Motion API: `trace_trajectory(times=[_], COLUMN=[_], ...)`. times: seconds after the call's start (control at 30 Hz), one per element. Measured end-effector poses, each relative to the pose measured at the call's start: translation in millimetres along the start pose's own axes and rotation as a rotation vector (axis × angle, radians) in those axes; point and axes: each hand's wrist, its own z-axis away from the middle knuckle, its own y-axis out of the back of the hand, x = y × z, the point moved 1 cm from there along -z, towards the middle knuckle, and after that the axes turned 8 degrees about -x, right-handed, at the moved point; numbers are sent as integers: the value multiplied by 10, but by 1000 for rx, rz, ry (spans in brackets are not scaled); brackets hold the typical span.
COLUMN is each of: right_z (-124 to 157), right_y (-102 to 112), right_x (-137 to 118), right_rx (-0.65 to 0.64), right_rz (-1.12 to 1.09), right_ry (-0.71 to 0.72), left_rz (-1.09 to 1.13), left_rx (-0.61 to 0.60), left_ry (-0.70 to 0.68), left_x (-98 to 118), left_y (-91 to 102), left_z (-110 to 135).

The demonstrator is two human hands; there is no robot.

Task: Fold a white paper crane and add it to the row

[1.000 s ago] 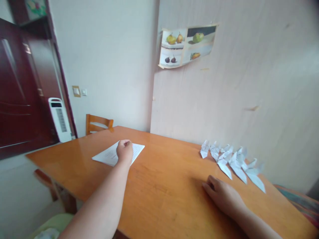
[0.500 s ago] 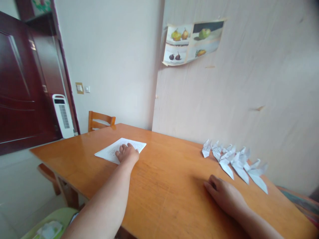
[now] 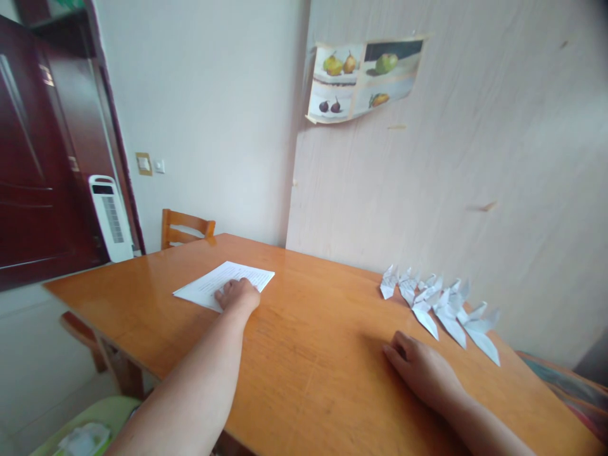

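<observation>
The left hand point(image 3: 238, 295) is resting half-curled on the paper stack point(image 3: 204, 290) on the table point(image 3: 304, 392), hold unclear; the right hand point(image 3: 422, 367) is lying loosely curled, any hold hidden. The sheets are looking light, floppy, best edge-pinched.

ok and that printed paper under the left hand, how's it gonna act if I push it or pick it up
The printed paper lies flat and looks thin, so it would probably sag if lifted by one edge. The tabletop has a slight sheen, so the paper may slide fairly easily when pushed.
</observation>
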Motion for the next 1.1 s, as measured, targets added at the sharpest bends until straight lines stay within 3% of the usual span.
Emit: trace_trajectory(times=[0.97, 1.03, 1.1], right_z=[-113, -107, -91], right_y=[-128, -139, -138], right_x=[286, 300, 300], right_rx=[-80, -69, 21], right_rz=[-49, -30, 43], right_ry=[37, 60, 52], left_rz=[-5, -6, -7], left_rx=[-10, -17, -24], left_ry=[-17, -18, -15], left_x=[44, 53, 60], left_y=[-37, -34, -32], left_z=[90, 94, 95])
